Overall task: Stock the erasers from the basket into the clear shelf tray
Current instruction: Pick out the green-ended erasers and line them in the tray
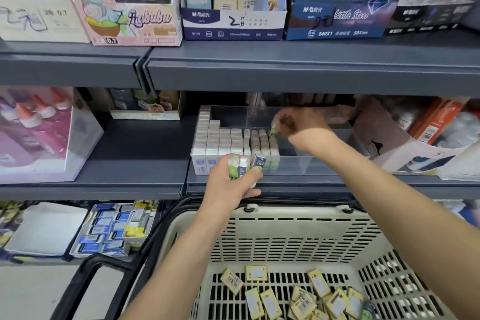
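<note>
The clear shelf tray (337, 161) stands on the middle shelf, its left part filled with rows of upright white erasers (220, 140). Its right part holds nothing. My right hand (298, 125) reaches into the tray and pinches one green-ended eraser (273, 132) just above the rightmost row. My left hand (233, 182) hovers in front of the tray and grips a small bunch of erasers (246, 163). Below, the beige basket (285, 236) holds several loose yellow-wrapped erasers (311, 299) on its floor.
A grey shelf edge (285, 187) runs between tray and basket. Pencil-lead boxes (233, 21) line the upper shelf. A glue-bottle box (39, 135) sits left, an open carton (415, 143) right of the tray. Boxed erasers (111, 231) lie lower left. The basket's black handle (91, 267) hangs left.
</note>
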